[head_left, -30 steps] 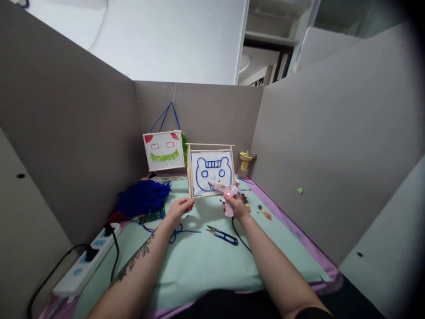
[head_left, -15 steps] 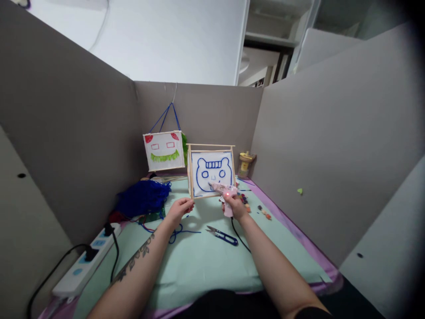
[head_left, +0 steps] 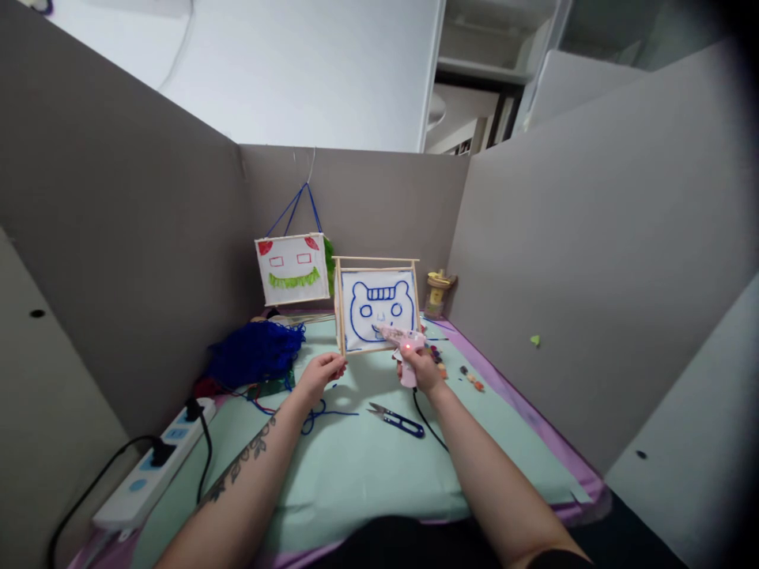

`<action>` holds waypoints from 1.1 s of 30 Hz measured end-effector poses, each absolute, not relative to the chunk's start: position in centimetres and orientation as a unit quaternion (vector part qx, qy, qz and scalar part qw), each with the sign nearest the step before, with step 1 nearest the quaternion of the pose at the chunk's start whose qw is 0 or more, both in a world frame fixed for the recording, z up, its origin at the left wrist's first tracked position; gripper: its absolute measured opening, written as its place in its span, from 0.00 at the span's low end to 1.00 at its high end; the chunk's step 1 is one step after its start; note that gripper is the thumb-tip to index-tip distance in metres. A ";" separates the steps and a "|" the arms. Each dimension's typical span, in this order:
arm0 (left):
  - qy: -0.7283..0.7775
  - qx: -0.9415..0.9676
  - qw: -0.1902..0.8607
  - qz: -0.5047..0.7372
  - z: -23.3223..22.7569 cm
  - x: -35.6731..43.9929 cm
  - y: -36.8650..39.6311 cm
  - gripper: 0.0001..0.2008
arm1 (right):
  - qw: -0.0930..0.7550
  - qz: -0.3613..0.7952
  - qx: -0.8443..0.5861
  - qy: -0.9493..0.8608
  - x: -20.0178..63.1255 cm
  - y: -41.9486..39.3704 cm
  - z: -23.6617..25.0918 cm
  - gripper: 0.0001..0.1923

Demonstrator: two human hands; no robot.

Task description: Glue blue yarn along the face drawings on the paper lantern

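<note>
Head camera: left hand (head_left: pixel 323 374) pinched the framed picture (head_left: pixel 383 308) at its lower left corner, and the picture stood upright! Right hand (head_left: pixel 420 368) had its fingers wrapped round the glue gun (head_left: pixel 406 344), tip right at the picture's front, contact impossible to tell. Snips (head_left: pixel 390 414) lay nearer than the picture, blue yarn (head_left: pixel 258 352) to its left.
</note>
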State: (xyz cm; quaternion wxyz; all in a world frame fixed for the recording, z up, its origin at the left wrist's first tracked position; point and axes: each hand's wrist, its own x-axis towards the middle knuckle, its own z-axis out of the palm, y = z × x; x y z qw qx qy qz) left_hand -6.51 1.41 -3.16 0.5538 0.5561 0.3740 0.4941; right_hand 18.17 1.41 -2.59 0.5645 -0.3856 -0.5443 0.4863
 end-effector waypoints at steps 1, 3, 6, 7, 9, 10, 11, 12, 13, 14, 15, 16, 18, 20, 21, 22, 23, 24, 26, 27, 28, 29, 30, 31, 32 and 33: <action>0.374 0.557 0.553 0.494 -3.2 -6.5 1.4 0.15 | 0.563 0.485 -0.393 -0.542 18.1 1.5 -2.6 0.17; 0.375 0.559 0.550 0.494 -3.1 -6.5 1.4 0.16 | 0.570 0.484 -0.397 -0.532 18.0 1.7 -2.5 0.18; 0.374 0.556 0.549 0.499 -3.0 -6.5 1.3 0.16 | 0.599 0.486 -0.371 -0.516 18.4 1.5 -2.5 0.18; 0.373 0.555 0.549 0.501 -2.9 -6.5 1.3 0.16 | 0.608 0.488 -0.360 -0.513 18.7 1.3 -2.5 0.19; 0.372 0.554 0.550 0.503 -2.9 -6.5 1.3 0.16 | 0.616 0.493 -0.342 -0.511 19.4 1.0 -2.5 0.19; 0.372 0.552 0.551 0.503 -2.9 -6.5 1.3 0.16 | 0.620 0.495 -0.333 -0.510 19.8 0.8 -2.5 0.20; 0.372 0.551 0.551 0.504 -2.9 -6.5 1.3 0.16 | 0.624 0.498 -0.322 -0.509 20.1 0.7 -2.4 0.20; 0.371 0.549 0.552 0.506 -2.9 -6.5 1.3 0.16 | 0.628 0.502 -0.308 -0.508 20.3 0.5 -2.3 0.20; 0.371 0.548 0.552 0.507 -2.9 -6.5 1.3 0.16 | 0.635 0.506 -0.291 -0.506 20.5 0.4 -2.2 0.19; 0.371 0.546 0.552 0.509 -2.9 -6.5 1.3 0.16 | 0.643 0.509 -0.270 -0.504 20.5 0.2 -2.1 0.18; 0.372 0.544 0.553 0.510 -2.9 -6.5 1.3 0.16 | 0.651 0.511 -0.251 -0.501 20.4 0.1 -1.9 0.16; 0.373 0.542 0.553 0.511 -2.8 -6.5 1.2 0.16 | 0.658 0.512 -0.235 -0.500 20.3 -0.1 -1.8 0.15; 0.374 0.538 0.556 0.512 -2.7 -6.5 1.1 0.16 | 0.666 0.510 -0.219 -0.498 19.9 -0.2 -1.8 0.13; 0.373 0.533 0.556 0.517 -2.5 -6.5 1.0 0.15 | 0.673 0.506 -0.227 -0.489 19.4 -0.1 -2.0 0.11; 0.372 0.530 0.555 0.522 -2.5 -6.5 1.0 0.15 | 0.687 0.497 -0.240 -0.472 19.3 0.1 -2.1 0.10; 0.371 0.527 0.552 0.529 -2.4 -6.5 1.0 0.15 | 0.715 0.478 -0.257 -0.440 19.3 0.3 -2.2 0.09; 0.370 0.523 0.548 0.538 -2.4 -6.5 1.0 0.15 | 0.753 0.451 -0.274 -0.392 19.4 0.6 -2.3 0.08; 0.368 0.519 0.543 0.548 -2.3 -6.6 1.1 0.14 | 0.794 0.419 -0.288 -0.332 19.6 0.9 -2.4 0.08; 0.367 0.509 0.534 0.567 -2.3 -6.6 1.1 0.14 | 0.844 0.383 -0.302 -0.222 20.2 1.6 -2.5 0.08; 0.367 0.504 0.530 0.575 -2.3 -6.7 1.2 0.14 | 0.846 0.393 -0.301 -0.196 20.6 1.8 -2.5 0.09; 0.367 0.500 0.528 0.580 -2.2 -6.7 1.2 0.14 | 0.836 0.418 -0.299 -0.193 20.9 2.1 -2.6 0.09; 0.368 0.496 0.526 0.585 -2.2 -6.7 1.2 0.14 | 0.818 0.450 -0.293 -0.208 21.1 2.2 -2.6 0.09; 0.367 0.493 0.524 0.589 -2.2 -6.7 1.2 0.14 | 0.798 0.478 -0.287 -0.229 21.2 2.3 -2.6 0.09; 0.366 0.491 0.523 0.593 -2.2 -6.7 1.1 0.14 | 0.782 0.498 -0.280 -0.251 21.2 2.4 -2.7 0.10; 0.364 0.489 0.521 0.597 -2.2 -6.6 1.1 0.14 | 0.771 0.510 -0.273 -0.268 21.1 2.4 -2.8 0.10; 0.362 0.488 0.519 0.601 -2.2 -6.6 1.1 0.14 | 0.764 0.517 -0.266 -0.281 21.0 2.5 -2.9 0.10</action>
